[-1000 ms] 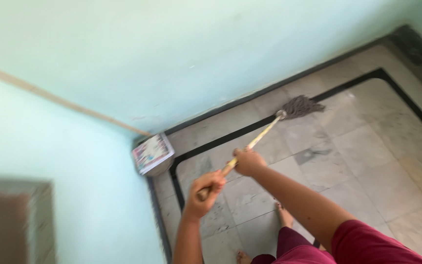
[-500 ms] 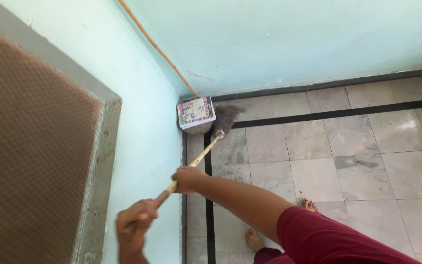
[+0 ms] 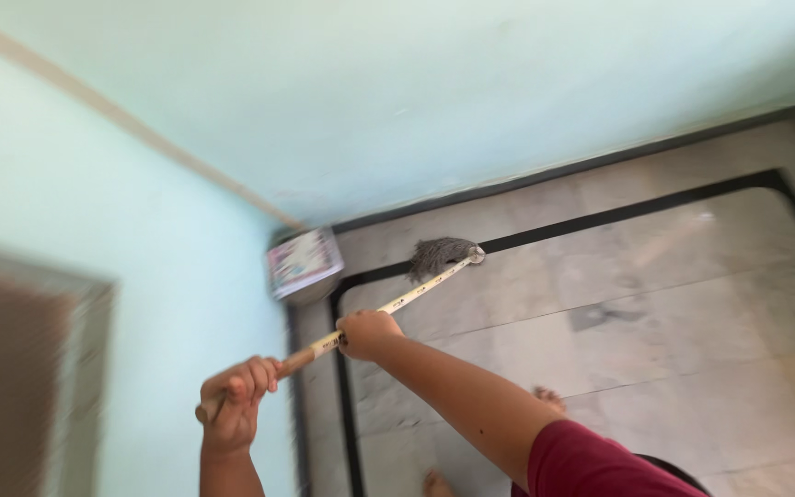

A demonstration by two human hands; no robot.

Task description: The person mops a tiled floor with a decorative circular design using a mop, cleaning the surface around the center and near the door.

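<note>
So I've got both hands wrapped tight on the long pale wooden mop handle (image 3: pixel 388 304), left hand (image 3: pixel 236 400) closed around the butt end, right hand (image 3: pixel 367 333) fisted further up. The grey stringy mop head (image 3: pixel 439 258) has pulled back out of the corner; half a second ago it was jammed against the small printed box (image 3: pixel 304 265) by the pale green wall (image 3: pixel 397 101), now it sits on the marble floor (image 3: pixel 655 304) just beside it, on the black border strip (image 3: pixel 600 219). That corner looks swiped, I'd say.
</note>
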